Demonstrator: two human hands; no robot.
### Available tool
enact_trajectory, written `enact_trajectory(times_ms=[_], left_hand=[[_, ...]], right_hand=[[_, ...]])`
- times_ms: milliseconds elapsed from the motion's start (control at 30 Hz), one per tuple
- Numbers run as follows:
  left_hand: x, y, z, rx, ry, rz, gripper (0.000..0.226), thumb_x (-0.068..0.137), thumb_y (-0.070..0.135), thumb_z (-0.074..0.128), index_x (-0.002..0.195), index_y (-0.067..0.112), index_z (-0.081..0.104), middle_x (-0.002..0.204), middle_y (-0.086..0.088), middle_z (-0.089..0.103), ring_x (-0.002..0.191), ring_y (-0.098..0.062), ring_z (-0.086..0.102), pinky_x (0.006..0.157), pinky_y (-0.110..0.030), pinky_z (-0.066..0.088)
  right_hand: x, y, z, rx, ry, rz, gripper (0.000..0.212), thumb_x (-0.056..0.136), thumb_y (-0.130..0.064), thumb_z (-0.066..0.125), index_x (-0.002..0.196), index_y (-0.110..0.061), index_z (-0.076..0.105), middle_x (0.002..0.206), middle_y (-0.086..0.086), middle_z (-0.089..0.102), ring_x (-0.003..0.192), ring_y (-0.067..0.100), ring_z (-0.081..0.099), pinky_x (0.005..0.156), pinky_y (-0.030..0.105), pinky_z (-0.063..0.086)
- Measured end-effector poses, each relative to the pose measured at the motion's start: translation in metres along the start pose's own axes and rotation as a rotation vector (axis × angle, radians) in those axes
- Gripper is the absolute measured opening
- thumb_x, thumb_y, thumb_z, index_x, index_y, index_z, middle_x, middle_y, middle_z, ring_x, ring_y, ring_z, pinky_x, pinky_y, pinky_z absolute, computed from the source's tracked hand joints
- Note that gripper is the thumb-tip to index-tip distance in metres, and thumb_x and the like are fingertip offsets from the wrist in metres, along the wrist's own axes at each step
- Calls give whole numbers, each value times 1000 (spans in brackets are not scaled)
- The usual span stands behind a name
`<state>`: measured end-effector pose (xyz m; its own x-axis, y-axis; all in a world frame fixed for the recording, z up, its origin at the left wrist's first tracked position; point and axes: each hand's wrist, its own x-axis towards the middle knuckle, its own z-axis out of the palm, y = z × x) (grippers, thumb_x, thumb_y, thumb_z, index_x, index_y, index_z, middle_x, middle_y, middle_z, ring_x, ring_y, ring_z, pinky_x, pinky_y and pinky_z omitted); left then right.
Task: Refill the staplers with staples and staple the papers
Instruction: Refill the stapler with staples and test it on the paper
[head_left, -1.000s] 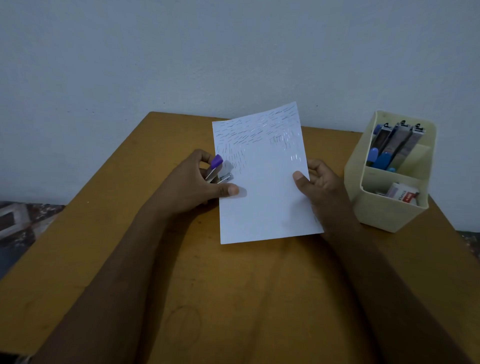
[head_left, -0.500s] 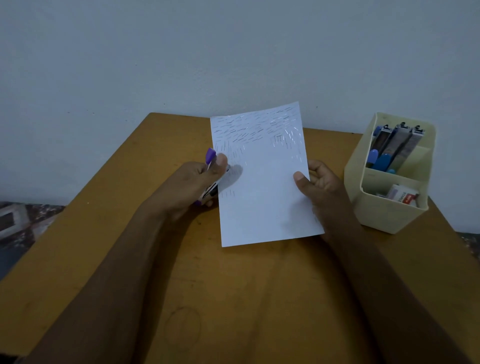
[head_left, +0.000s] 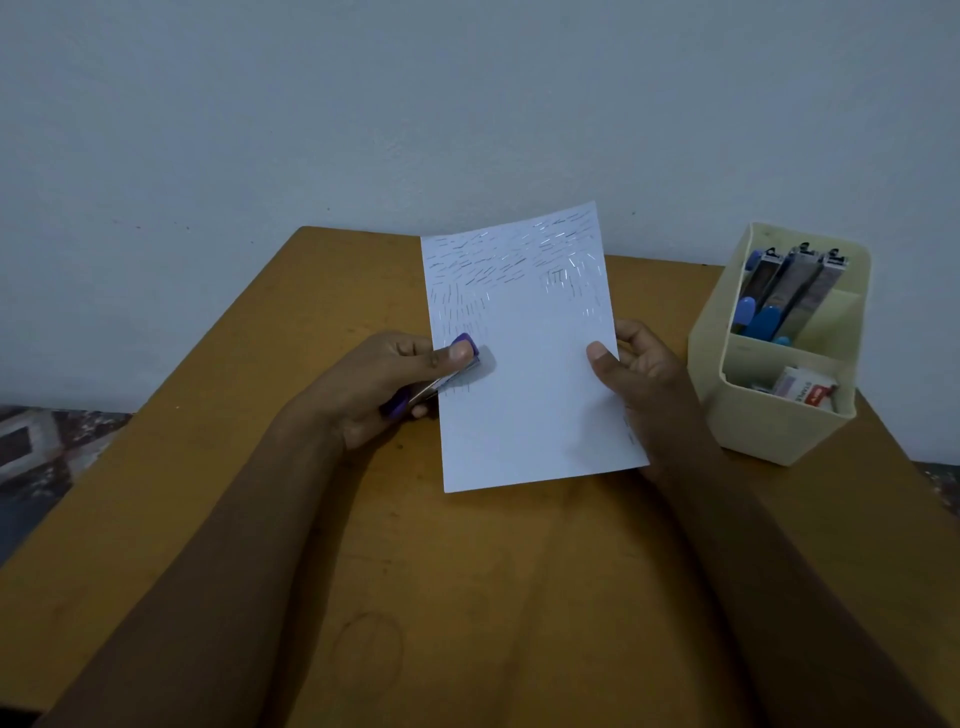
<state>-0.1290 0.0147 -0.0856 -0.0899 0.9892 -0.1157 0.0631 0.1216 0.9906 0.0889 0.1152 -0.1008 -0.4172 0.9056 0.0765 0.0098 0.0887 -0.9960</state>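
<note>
A white sheet of paper, its upper half covered with several staples, is held tilted above the wooden table. My right hand pinches the sheet's right edge, thumb on top. My left hand grips a small purple stapler whose jaws are closed over the paper's left edge, with my thumb pressing on its top.
A cream plastic organiser box stands at the table's right side. It holds several more staplers upright at the back and a staple box in front. A pale wall rises behind the table.
My left hand turned the purple stapler and slid it onto the paper's left edge, and my thumb now presses it closed. My right hand and the sheet stayed nearly still.
</note>
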Motion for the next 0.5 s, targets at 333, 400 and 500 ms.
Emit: enact_trajectory(times_ms=[333, 400, 500], left_hand=[[0, -2, 5, -75, -43, 34, 70, 42, 63, 86, 99, 23, 73, 92, 2, 71, 62, -4, 54, 44, -17, 34], [0, -1, 8, -51, -28, 34, 65, 50, 56, 86, 102, 20, 71, 94, 1, 71, 66, -7, 54, 45, -18, 33], [-2, 1, 10, 11, 11, 23, 49, 64, 46, 78, 103, 17, 70, 97, -2, 71, 72, -15, 52, 48, -21, 34]], right_hand=[[-4, -3, 2, 10, -62, -2, 26, 94, -24, 52, 119, -18, 53, 112, -1, 68, 98, 21, 67, 87, 46, 53], [-5, -4, 1, 13, -68, -10, 26, 94, -23, 51, 120, -18, 54, 111, -1, 69, 98, 19, 67, 86, 43, 54], [-4, -2, 0, -21, -58, -25, 26, 94, -22, 51, 120, -18, 55, 112, -2, 68, 99, 18, 66, 88, 43, 53]])
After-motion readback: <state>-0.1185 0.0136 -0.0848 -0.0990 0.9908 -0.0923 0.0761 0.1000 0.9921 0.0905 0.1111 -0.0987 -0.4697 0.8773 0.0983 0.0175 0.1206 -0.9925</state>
